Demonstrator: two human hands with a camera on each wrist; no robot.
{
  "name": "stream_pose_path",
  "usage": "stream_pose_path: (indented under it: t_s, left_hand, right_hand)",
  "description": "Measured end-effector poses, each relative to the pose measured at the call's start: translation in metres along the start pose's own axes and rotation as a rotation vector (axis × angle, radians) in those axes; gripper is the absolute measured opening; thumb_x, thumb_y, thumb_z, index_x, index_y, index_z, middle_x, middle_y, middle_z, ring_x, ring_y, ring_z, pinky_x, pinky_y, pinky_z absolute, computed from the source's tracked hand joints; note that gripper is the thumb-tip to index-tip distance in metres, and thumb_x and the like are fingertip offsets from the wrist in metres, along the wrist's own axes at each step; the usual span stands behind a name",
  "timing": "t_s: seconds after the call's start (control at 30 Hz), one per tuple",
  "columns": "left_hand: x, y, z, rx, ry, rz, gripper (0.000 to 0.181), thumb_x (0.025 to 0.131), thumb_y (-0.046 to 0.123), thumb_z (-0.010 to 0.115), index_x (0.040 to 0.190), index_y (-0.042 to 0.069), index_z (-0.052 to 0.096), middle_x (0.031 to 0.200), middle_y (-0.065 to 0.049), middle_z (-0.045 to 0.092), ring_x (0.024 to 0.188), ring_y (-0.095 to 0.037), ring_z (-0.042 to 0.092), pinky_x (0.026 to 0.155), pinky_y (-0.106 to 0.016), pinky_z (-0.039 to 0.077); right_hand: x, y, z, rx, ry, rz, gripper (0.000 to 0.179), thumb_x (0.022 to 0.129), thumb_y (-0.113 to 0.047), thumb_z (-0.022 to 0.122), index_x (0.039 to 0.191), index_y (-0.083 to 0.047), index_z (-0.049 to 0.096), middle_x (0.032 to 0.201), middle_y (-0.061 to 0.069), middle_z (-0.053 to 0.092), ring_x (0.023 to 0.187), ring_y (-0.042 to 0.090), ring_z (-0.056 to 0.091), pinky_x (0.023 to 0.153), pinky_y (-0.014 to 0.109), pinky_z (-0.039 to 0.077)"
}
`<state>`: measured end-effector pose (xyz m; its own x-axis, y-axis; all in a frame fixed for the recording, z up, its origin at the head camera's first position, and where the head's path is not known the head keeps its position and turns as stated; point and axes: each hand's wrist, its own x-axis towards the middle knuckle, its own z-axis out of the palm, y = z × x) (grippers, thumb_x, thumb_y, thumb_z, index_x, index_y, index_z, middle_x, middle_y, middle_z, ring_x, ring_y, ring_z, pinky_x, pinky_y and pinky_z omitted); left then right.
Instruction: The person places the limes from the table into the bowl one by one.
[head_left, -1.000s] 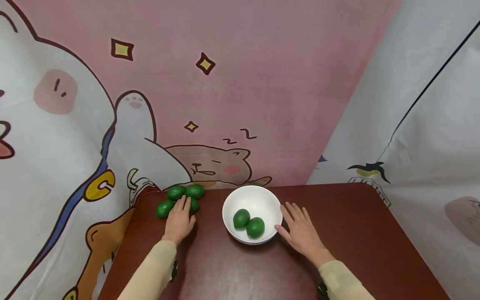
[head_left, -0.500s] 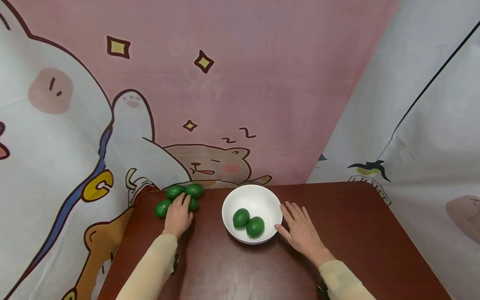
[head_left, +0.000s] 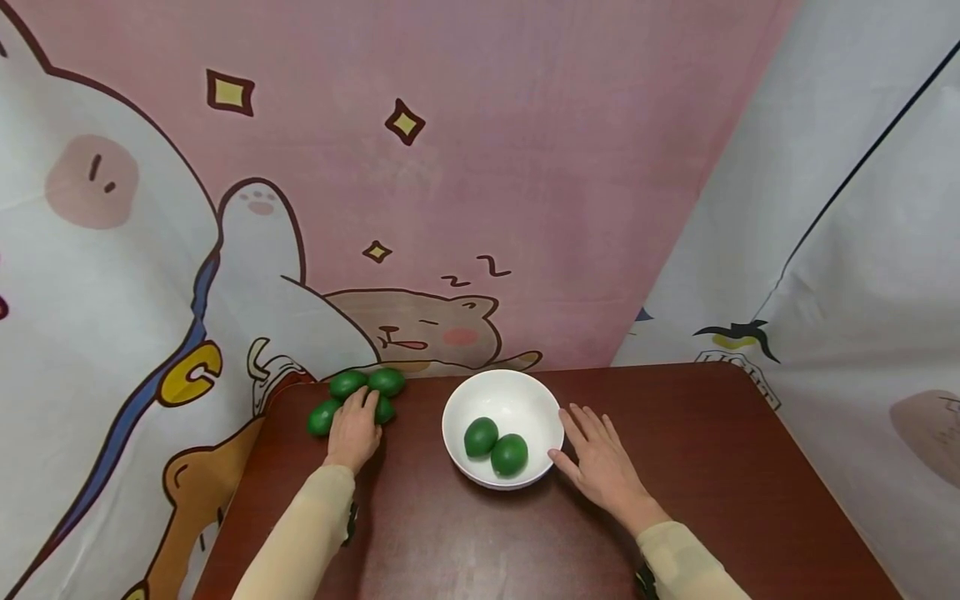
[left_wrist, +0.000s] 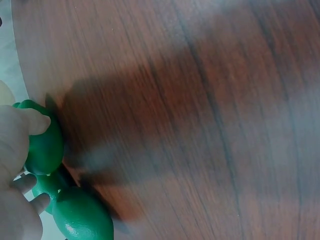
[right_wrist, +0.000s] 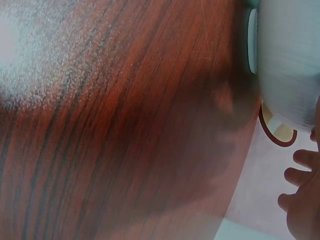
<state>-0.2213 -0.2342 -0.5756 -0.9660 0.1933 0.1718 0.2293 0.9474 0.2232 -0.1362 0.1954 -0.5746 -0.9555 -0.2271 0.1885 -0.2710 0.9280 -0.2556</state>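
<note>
Head view takes in a pink and white cloth backdrop (head_left: 562, 167) behind a dark reddish-brown wood-grain table (head_left: 450, 550). On the cloth's left side is printed a big white cartoon animal (head_left: 112, 292), and a sleeping brown cartoon bear (head_left: 405, 321) shows just above the table's far edge. Pale cream sleeves (head_left: 300, 542) reach in from the near side.

Near the middle of the far edge stands a round white bowl (head_left: 517, 392), upright. The right hand (head_left: 603, 471) is at its right side, fingers extended and spread; index fingertip and thumb tip appear to meet the bowl, though whether they press on it cannot be told.

The left hand (head_left: 355, 435) is over a cluster of limes by the table's far left corner. As the left wrist view shows, it pinches one lime (left_wrist: 47, 150) between thumb and fingers, the cluster's near right one. Another lime (head_left: 324, 417) lies to the left of this hand, and two farther limes (head_left: 386, 382) sit beyond the fingertips. Two bowl limes (head_left: 509, 455) rest side by side inside the bowl.
</note>
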Motion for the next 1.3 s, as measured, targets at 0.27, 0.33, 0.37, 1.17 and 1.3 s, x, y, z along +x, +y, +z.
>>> stream_pose_path:
  t_s: [0.27, 0.33, 0.37, 1.17, 1.3]
  left_hand:
    - [0.0016, -0.0033, 0.0027, 0.007, -0.003, 0.009, 0.063, 0.083, -0.002, 0.079, 0.14, -0.002, 0.053, 0.145, -0.027, 0.052, 0.134, -0.046, 0.05, 0.102, -0.064, 0.045]
    - [0.0015, -0.0032, 0.0026, 0.003, -0.001, 0.008, 0.062, 0.082, -0.003, 0.078, 0.139, -0.002, 0.054, 0.143, -0.026, 0.054, 0.133, -0.046, 0.051, 0.101, -0.064, 0.045]
    - [0.0014, -0.0031, 0.0025, 0.003, 0.001, 0.008, 0.061, 0.082, -0.004, 0.079, 0.138, -0.001, 0.054, 0.142, -0.026, 0.054, 0.132, -0.046, 0.051, 0.101, -0.064, 0.046]
    - [-0.0041, -0.0072, 0.0053, 0.013, 0.021, 0.011, 0.053, 0.084, 0.005, 0.082, 0.127, 0.002, 0.052, 0.129, -0.023, 0.058, 0.116, -0.046, 0.057, 0.093, -0.061, 0.05]
    - [-0.0048, -0.0063, 0.0045, 0.012, 0.038, 0.021, 0.055, 0.083, 0.009, 0.084, 0.127, 0.001, 0.052, 0.129, -0.023, 0.058, 0.116, -0.045, 0.057, 0.092, -0.061, 0.05]
  right_hand:
    - [-0.001, -0.0007, -0.0007, 0.004, -0.005, 0.003, 0.077, 0.099, -0.053, 0.062, 0.158, -0.008, 0.042, 0.159, 0.022, 0.043, 0.15, 0.042, 0.035, 0.123, 0.061, 0.022]
    - [-0.0012, -0.001, -0.0009, 0.006, -0.004, 0.003, 0.077, 0.099, -0.053, 0.062, 0.158, -0.008, 0.043, 0.158, 0.022, 0.043, 0.149, 0.042, 0.036, 0.123, 0.061, 0.023]
    - [-0.0014, -0.0012, -0.001, 0.008, -0.004, 0.004, 0.077, 0.099, -0.053, 0.062, 0.158, -0.008, 0.042, 0.159, 0.022, 0.043, 0.149, 0.042, 0.036, 0.122, 0.06, 0.023]
    - [-0.0009, -0.0012, -0.0006, 0.002, 0.001, -0.004, 0.076, 0.099, -0.052, 0.063, 0.158, -0.007, 0.043, 0.158, 0.023, 0.043, 0.149, 0.042, 0.037, 0.123, 0.06, 0.023]
    - [-0.0011, -0.0013, -0.001, 0.0, 0.001, -0.004, 0.076, 0.099, -0.052, 0.062, 0.157, -0.007, 0.043, 0.158, 0.023, 0.043, 0.149, 0.042, 0.037, 0.122, 0.06, 0.024]
